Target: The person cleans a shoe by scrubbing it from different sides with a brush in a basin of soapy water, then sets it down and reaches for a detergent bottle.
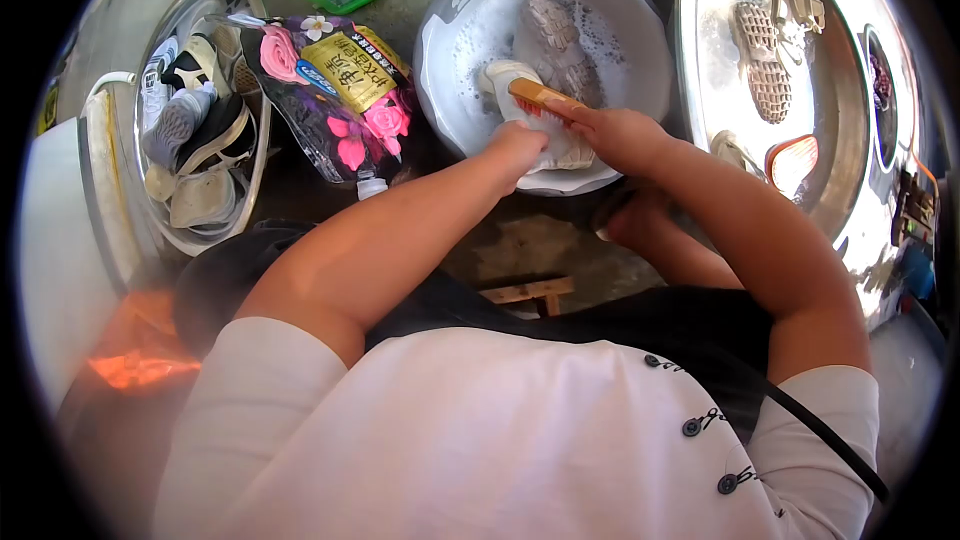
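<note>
White shoe (553, 130) under the brush, held at the basin's near side

We are holding the white shoe in the near part of the pale basin (436, 75), where its lower end is lying close to the rim; whether the two are touching, we cannot tell. Our left hand (518, 148) is gripping the shoe's near side, with most of the fingertips hiding from view. Our right hand (615, 135) is wrapping round the handle of the brush (545, 95), and the reddish bristles seem to be facing down onto the shoe (its exact surface is hard to make out).

Good brushing is depending, we judge, on the left hand: it should be bracing firmly near the spot being scrubbed, so that the soft shoe is not folding away. The right hand should be favouring short, even strokes, pressing lightly and keeping the bristles clear of the left thumb. Wetting the brush in the soapy water (490, 35) would be helping it glide, and working low over the basin would be catching drips. Beyond, a greyish shoe (553, 25) is lying in the suds, so we should be leaving room between the pair.
</note>
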{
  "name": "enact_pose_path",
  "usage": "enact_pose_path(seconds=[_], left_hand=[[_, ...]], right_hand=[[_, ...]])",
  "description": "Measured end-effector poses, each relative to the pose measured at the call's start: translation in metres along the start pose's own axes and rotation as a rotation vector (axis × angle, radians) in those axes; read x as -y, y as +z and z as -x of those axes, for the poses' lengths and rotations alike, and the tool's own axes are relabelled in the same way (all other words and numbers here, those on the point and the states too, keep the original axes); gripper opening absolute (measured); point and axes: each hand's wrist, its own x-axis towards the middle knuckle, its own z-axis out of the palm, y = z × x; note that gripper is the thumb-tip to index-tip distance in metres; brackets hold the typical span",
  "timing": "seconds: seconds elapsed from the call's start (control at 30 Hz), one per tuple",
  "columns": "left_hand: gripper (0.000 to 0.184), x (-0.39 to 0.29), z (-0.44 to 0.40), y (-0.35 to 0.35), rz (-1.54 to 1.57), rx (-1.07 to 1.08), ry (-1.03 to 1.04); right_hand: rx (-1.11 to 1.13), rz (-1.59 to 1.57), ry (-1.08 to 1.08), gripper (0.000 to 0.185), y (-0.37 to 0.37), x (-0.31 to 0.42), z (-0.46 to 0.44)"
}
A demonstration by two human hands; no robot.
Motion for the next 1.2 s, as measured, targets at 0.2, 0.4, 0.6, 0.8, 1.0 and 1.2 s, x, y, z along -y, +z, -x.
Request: enact_pose_path(seconds=[0.2, 0.4, 0.6, 0.8, 1.0, 1.2], left_hand=[[0.021, 0.000, 0.002, -0.001, 0.084, 0.020, 0.001], [0.024, -0.006, 0.004, -0.003, -0.065, 0.068, -0.064], [0.025, -0.005, 0.006, 0.002, 0.130, 0.005, -0.038], [0.035, -0.002, 0.000, 0.001, 0.148, -0.037, -0.113], [0.030, -0.015, 0.007, 0.007, 0.324, -0.015, -0.235], [0.038, -0.023, 0.012, 0.002, 0.199, -0.037, -0.181]], right_hand=[[0.011, -0.099, -0.006, 0.046, -0.002, 0.006, -0.025], [0.071, -0.230, -0.115, 0.048, -0.001, -0.043, 0.048], [-0.018, -0.219, 0.011, 0.049, 0.011, -0.008, -0.046], [-0.032, -0.289, -0.046, 0.047, 0.012, -0.026, -0.010], [0.014, -0.311, -0.082, 0.046, 0.017, -0.030, 0.020], [-0.089, -0.101, 0.065, 0.046, 0.007, 0.010, -0.079]])
